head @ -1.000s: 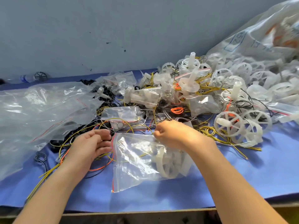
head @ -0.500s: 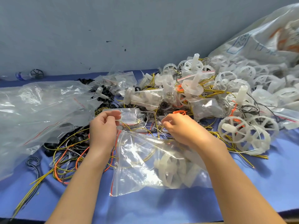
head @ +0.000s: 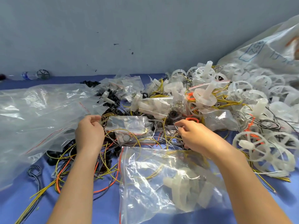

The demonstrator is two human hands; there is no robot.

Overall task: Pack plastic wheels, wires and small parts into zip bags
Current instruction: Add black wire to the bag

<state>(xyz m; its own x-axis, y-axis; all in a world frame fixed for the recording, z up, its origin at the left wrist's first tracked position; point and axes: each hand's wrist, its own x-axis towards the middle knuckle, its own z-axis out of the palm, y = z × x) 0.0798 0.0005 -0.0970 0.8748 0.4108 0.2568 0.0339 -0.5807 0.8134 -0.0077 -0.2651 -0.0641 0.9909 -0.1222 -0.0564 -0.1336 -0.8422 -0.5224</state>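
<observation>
A large clear zip bag with white plastic wheels and a yellow wire inside lies flat on the blue cloth between my forearms. Behind it a small zip bag of small parts rests on tangled yellow, orange and black wires. My left hand pinches that small bag's left corner with thumb and forefinger. My right hand curls its fingers into the wires right of the small bag, and its fingertips are hidden. A heap of loose white wheels fills the right side.
A big crumpled clear bag covers the left of the table. More small filled zip bags and black parts lie near the wall. A large printed sack leans at the right. A bottle lies far left.
Both hands left the large zip bag, which now lies flat, and moved back to the pile. My left hand took the small zip bag's corner; my right reached into the wires.
</observation>
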